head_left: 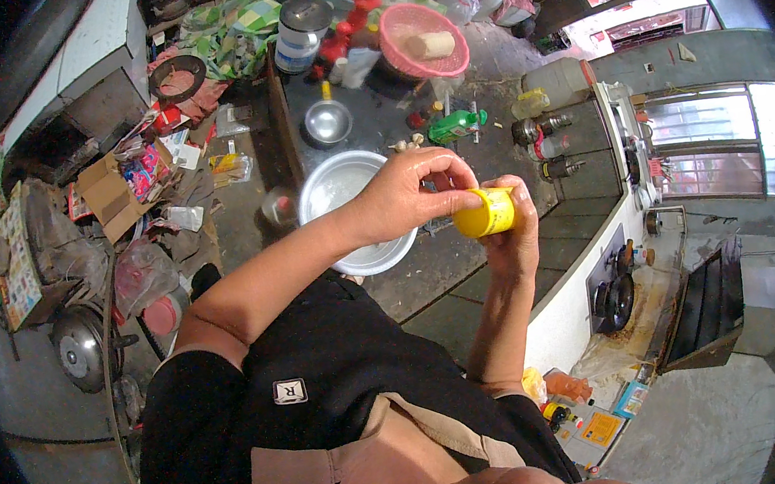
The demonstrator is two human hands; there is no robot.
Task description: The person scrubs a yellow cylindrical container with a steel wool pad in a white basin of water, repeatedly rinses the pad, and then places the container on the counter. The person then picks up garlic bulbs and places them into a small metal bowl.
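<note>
A small yellow cylindrical container (pixel 485 214) is held between my two hands, tilted, above the right side of a white basin. My right hand (pixel 520 213) wraps around its far side. The thumb and fingertips of my left hand (pixel 434 186) grip its upper edge. Whether that edge is a separate lid, I cannot tell. Behind my left wrist, the white basin (pixel 317 189) is partly hidden; it seems to hold water. A metal ladle or bowl (pixel 328 122) lies just beyond the basin, and a green bottle (pixel 455 126) lies on its side on the dark table, near some garlic bulbs (pixel 407 145).
A pink basket (pixel 421 14) and a white tub with a dark lid (pixel 300 35) stand at the table's far side. Bottles and jars (pixel 540 130) line the right. A counter with a wok (pixel 615 301) runs along the right. An open cardboard box (pixel 107 196) and clutter lie left.
</note>
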